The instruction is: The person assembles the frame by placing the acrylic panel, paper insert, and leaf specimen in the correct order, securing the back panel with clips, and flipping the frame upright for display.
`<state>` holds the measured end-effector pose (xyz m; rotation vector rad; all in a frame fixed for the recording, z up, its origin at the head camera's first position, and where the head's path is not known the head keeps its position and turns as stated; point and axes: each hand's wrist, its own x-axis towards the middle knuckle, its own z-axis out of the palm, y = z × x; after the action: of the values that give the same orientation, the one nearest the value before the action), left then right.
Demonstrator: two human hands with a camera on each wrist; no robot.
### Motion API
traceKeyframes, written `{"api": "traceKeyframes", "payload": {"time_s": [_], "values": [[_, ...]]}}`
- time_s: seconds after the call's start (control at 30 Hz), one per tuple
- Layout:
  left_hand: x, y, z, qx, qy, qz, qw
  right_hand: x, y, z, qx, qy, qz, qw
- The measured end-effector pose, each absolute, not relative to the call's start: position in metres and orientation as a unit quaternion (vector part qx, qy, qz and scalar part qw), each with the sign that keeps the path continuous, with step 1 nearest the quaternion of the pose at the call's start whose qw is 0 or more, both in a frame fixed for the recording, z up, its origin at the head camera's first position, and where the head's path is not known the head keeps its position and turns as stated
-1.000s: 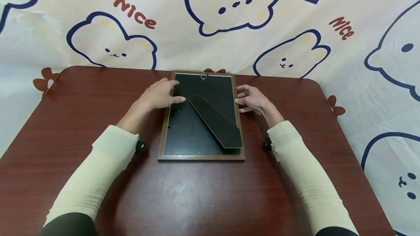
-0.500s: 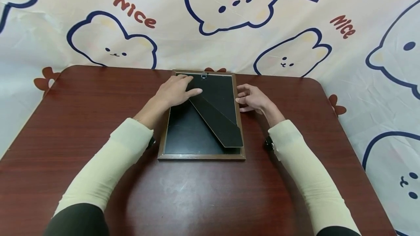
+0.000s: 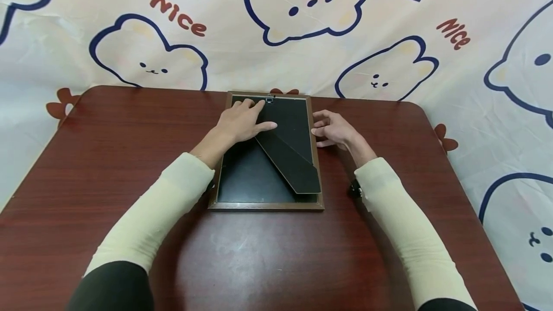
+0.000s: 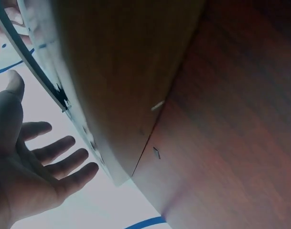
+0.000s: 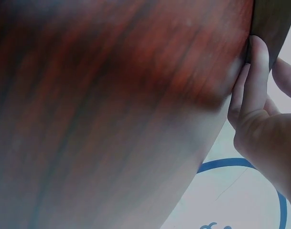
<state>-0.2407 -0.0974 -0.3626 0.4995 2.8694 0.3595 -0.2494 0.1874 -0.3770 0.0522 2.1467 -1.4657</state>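
A picture frame (image 3: pixel 265 207) with a brown wooden border lies face down, its black backing upward. A black easel stand (image 3: pixel 294 169) slants across the backing, its wide end toward the lower right. My left hand (image 3: pixel 239 121) is over the upper left of the backing, covering the stand's narrow end, fingers spread near the small metal hanger (image 3: pixel 269 100). In the left wrist view, the fingers of this hand (image 4: pixel 30 162) are extended beside the frame's wooden side (image 4: pixel 116 71). My right hand (image 3: pixel 339 133) touches the frame's right edge with loosely bent fingers, also visible in the right wrist view.
The frame rests near the back edge of a dark red wooden table (image 3: pixel 259 258). Behind and to the right hangs a pale cloth (image 3: pixel 242 66) printed with cartoon outlines and the word "Nice".
My left hand has moved rightward from the frame's left edge onto the backing, over the stand's narrow end. The right hand stays at the right edge; the frame has hardly moved.
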Motion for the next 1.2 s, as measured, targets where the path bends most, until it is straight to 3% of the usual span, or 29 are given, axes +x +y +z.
{"api": "traceKeyframes", "payload": {"time_s": [0.73, 1.2], "values": [[-0.267, -0.073, -0.358, 0.143, 0.975, 0.063, 0.16, -0.248, 0.188, -0.376, 0.019, 0.797, -0.542, 0.267], [-0.275, -0.062, -0.357, 0.136, 0.977, 0.038, 0.161, -0.247, 0.188, -0.376, 0.018, 0.797, -0.541, 0.266]]}}
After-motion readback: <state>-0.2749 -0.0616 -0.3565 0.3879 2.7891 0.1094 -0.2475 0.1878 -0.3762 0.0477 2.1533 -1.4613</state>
